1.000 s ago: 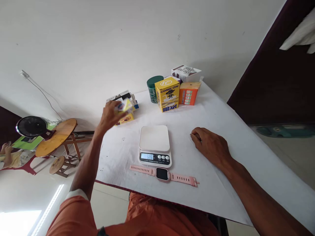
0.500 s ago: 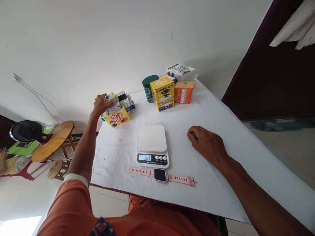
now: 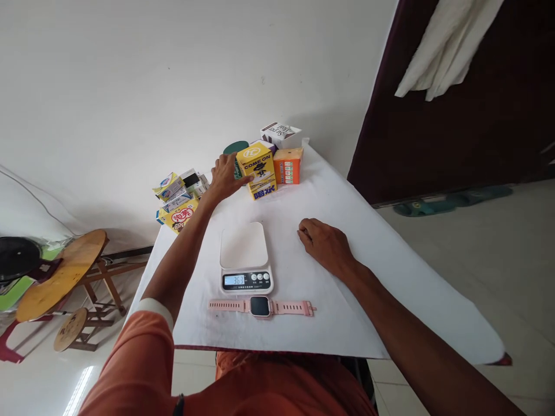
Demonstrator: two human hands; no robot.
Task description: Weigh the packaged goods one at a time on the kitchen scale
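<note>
My left hand reaches to the back of the table, fingers apart, in front of a green-lidded canister. Its thumb overlaps the left part of a yellow "COME ON" box; whether it presses on the box I cannot tell. My right hand rests on the cloth in a loose fist, with nothing showing in it. Between my forearms lies a white kitchen scale, its pan bare and its display reading about 363. A pink-strapped smartwatch is stretched out in front of the scale.
An orange box and a white "Super Meal" box stand at the back. Several small boxes are stacked on a yellow snack box at the left. A wooden table and stool stand beyond.
My left hand has left the stacked boxes at the left and moved right to the yellow box and green canister. My view has turned right. My right hand stays on the cloth.
</note>
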